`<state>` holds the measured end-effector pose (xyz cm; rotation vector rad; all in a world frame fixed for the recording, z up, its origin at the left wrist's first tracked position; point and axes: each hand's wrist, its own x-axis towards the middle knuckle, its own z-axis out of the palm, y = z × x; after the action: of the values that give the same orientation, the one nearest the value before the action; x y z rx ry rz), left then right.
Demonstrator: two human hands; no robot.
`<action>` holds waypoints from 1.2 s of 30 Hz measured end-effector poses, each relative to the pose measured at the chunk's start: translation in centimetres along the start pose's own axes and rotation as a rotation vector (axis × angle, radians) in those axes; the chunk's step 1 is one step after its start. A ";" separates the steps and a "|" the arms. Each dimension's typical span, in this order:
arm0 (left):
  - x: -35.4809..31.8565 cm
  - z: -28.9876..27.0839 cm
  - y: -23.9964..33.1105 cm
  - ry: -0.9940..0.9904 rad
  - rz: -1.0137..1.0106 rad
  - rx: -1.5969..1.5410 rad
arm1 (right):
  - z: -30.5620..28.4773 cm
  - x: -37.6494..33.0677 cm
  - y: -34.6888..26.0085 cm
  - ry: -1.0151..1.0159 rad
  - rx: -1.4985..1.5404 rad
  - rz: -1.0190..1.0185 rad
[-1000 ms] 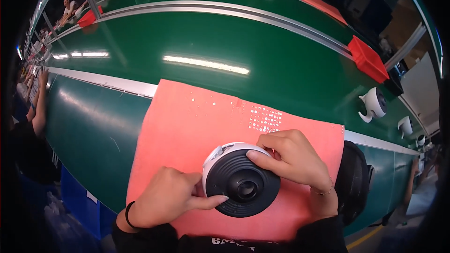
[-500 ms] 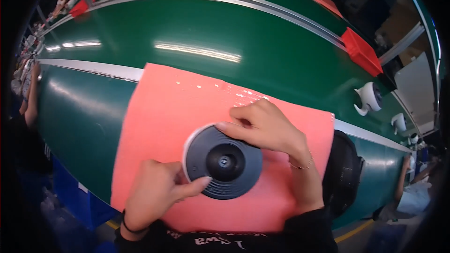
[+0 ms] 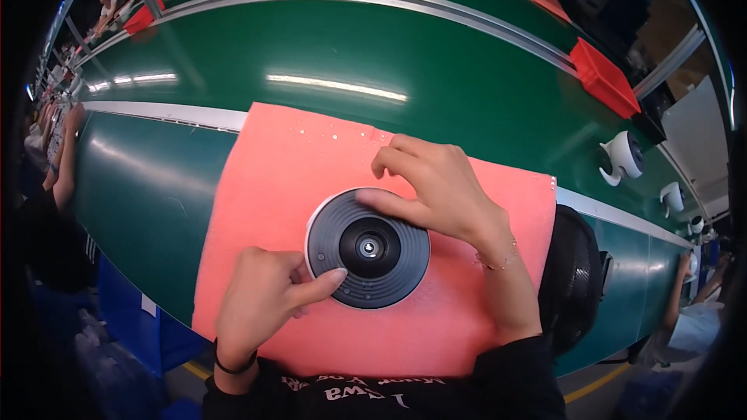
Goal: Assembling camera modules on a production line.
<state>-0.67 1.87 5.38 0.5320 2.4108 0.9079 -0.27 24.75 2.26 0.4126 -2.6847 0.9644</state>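
Note:
A round dark grey device [image 3: 405, 264] with concentric rings, a black lens-like centre and a white rim faces up over a salmon-pink cloth [image 3: 264, 171]. My left hand [image 3: 261, 295] grips its lower left edge, thumb on the grey face and fingers partly hidden at the side. At the device's upper edge, my right hand [image 3: 440, 190] rests its thumb on the rings. The other fingers of that hand are bent and stand apart from the thumb, above the cloth. What lies beneath the device is hidden.
Beyond the cloth runs a green conveyor belt [image 3: 342, 54]. White devices [image 3: 622, 157] stand on it at right, near a red bin [image 3: 603, 77]. A black bag [image 3: 572, 284] lies right of the cloth, and a blue crate [image 3: 144, 326] is low at left. Other people are at both sides.
The fingers of my right hand have lifted and spread farther from its thumb. The device's face looks slightly turned and sits a little higher in view. My left hand keeps its grip.

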 end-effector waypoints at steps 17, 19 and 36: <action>-0.5 0.0 0.0 -0.035 0.013 0.100 | -0.9 -2.8 -3.3 -0.095 0.189 -0.317; -0.5 0.0 0.2 -0.012 0.082 0.214 | -1.2 -2.7 -3.1 -0.183 0.181 -0.322; 0.7 1.2 -4.5 -0.239 -0.088 -0.191 | 1.9 -1.3 -0.6 -0.465 0.407 0.333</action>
<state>-1.36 -0.29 1.25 0.4323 2.0913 0.9655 0.83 23.32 0.79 0.2972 -3.0210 1.7150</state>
